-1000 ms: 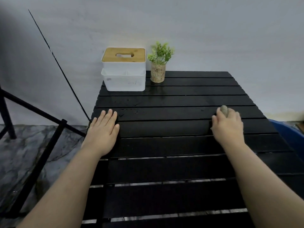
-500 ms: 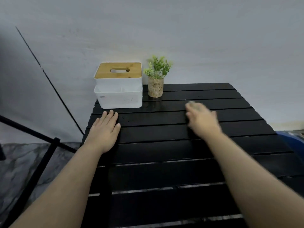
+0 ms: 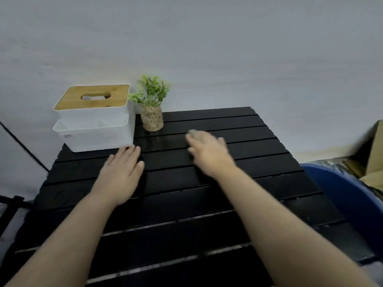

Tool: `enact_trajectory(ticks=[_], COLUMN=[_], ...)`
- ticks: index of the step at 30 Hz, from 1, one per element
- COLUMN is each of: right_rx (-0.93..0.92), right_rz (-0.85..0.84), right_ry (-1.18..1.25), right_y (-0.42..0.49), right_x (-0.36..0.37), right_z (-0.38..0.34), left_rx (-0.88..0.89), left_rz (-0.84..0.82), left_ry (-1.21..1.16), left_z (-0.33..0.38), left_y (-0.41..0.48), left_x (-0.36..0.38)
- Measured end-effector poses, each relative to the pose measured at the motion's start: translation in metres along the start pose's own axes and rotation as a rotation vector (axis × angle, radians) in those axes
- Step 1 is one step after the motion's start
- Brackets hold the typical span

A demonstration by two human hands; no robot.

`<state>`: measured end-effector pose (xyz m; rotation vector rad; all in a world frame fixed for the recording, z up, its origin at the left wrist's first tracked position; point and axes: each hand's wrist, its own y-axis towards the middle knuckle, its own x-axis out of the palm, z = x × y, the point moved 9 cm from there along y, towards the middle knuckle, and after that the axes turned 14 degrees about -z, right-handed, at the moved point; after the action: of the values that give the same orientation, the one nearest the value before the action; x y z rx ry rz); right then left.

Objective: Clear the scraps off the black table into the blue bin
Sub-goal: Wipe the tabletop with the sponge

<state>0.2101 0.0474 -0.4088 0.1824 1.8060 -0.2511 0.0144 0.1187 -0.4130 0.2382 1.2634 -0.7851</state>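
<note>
The black slatted table (image 3: 259, 162) fills the middle of the view. No loose scraps show on its slats. My left hand (image 3: 121, 172) lies flat on the table, palm down, holding nothing. My right hand (image 3: 209, 152) is blurred by motion over the far middle slats. A small grey-green lump (image 3: 193, 132) sticks out past its fingertips, held under the fingers. The blue bin (image 3: 342, 195) stands low beside the table's right edge, only partly in view.
A white tissue box with a wooden lid (image 3: 93, 121) and a small potted plant (image 3: 152, 119) stand at the table's far left, against the wall. A cardboard box (image 3: 375, 146) sits behind the bin. Black metal legs show at the lower left.
My right hand has swept with the lump from the right side of the table toward the far middle. The left hand stays flat. My view has tilted up and right, showing more of the bin.
</note>
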Motion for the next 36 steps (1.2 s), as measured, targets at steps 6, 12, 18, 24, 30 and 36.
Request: enact_trajectory(ticks=[6, 12, 18, 24, 30, 36], right_rx=[0.602, 0.042, -0.018, 0.423, -0.192, 0.322], right_rz=[0.077, -0.012, 0.026, 0.085, -0.087, 0.041], right_ry=[0.034, -0.071, -0.086, 0.04, 0.128, 0.067], right_y=[-0.05, 0.075, 0.098, 0.039, -0.137, -0.248], right_x=[-0.041, -0.011, -0.028, -0.04, 0.004, -0.025], right_z=[0.201, 0.029, 0.079, 0.212, 0.023, 0.158], left_rx=[0.087, 0.019, 0.016, -0.002, -0.036, -0.055], left_rz=[0.009, -0.025, 0.005, 0.018, -0.012, -0.023], left_ry=[-0.066, 0.057, 0.066, 0.061, 0.076, -0.095], left_z=[0.082, 0.087, 0.086, 0.086, 0.087, 0.117], left_y=[0.041, 0.054, 0.054, 0.053, 0.051, -0.017], left_x=[0.021, 0.037, 0.037, 0.038, 0.035, 0.03])
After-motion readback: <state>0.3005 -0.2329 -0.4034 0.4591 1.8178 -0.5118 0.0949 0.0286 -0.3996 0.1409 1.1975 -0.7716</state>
